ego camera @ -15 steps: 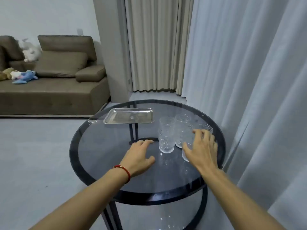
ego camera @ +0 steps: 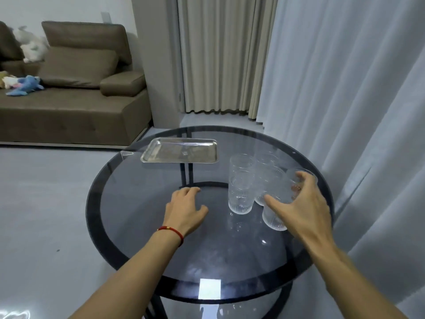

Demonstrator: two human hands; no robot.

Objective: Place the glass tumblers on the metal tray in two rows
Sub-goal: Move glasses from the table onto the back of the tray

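We see a round dark glass table [ego camera: 142,226] carrying a rectangular metal tray [ego camera: 161,157] at its far left, long axis running left to right. Four glass tumblers [ego camera: 241,183] cluster at the right, though overlap makes the count unsure. Three stand upright, mouths up; the nearest tumbler [ego camera: 274,217] tilts, mouth toward the far right. Our right hand [ego camera: 301,203] wraps it, thumb and fingers spread around its side. Our left hand [ego camera: 186,209] rests loosely curled on the table, gripping nothing.
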